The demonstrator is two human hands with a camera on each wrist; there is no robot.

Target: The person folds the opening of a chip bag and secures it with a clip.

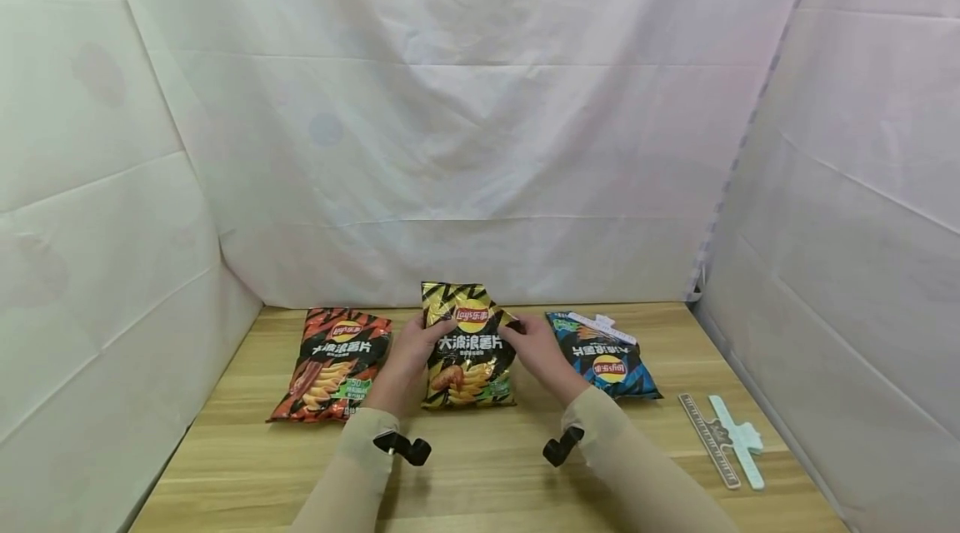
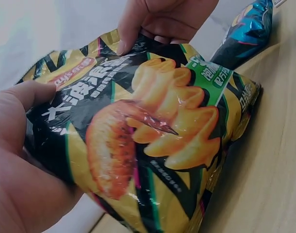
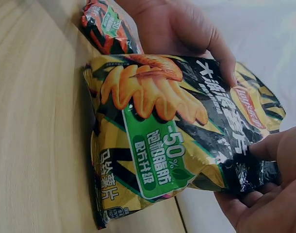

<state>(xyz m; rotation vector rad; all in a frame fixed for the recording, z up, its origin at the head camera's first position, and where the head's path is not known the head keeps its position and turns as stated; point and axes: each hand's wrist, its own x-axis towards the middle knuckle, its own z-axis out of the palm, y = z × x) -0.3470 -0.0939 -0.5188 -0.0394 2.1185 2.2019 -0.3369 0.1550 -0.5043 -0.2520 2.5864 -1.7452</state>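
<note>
A: Head view first. Where is the yellow bag?

B: Mid-worktop, held by both grips. Its left side is pinched by the left grip, its upper right edge by the right grip. The top edge slopes down that way; whether it is folded or torn cannot be told.

A: Progress?

B: Partway, it is judged. A white clip is already set on the blue bag, at right. None is seen on the yellow bag or on the red bag, at left. A brown clip and a pale clip are left unused near the right edge.

A: Room?

B: Tight at the back, where the white curtain is met. Left grip is hemmed by the red bag, right by the blue. Most room is left on the near side, between the sleeves.

A: Left wrist view?

B: Left thumb is laid over the printed front. The blue bag is glimpsed beyond, at the upper right.

A: Right wrist view?

B: Right grip is closed narrowly on crumpled film, thumb in front, fingers behind. The bag's lower end is held close to the worktop; contact cannot be settled.
</note>
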